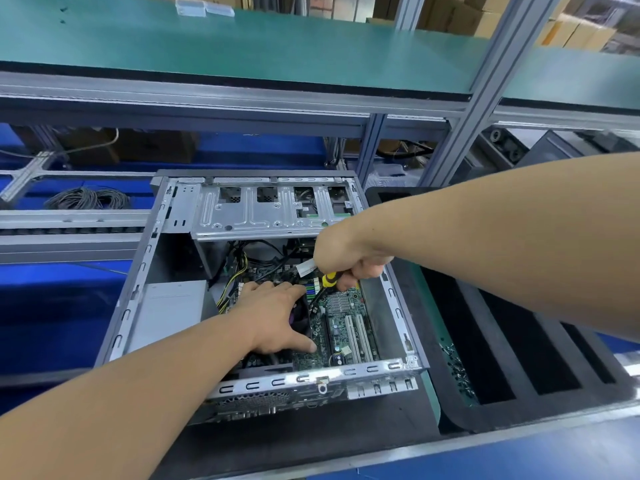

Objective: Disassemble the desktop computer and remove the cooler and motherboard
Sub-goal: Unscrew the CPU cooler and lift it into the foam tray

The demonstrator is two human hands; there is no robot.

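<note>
Cooler (pixel 300 315) unscrewing step: left hand (pixel 277 311) flat on it, right hand (pixel 349 261) grips screwdriver (pixel 323 285) just beside; next, probably seat tip on 1 screw.

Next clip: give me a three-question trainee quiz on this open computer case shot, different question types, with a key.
1. True or false: the right hand grips a yellow-and-black screwdriver.
2. The left hand rests on: A) the cooler, B) the drive cage, C) the black tray.
3. Fill in: the motherboard is still ___ the case.

Key: 1 true; 2 A; 3 inside.
</note>
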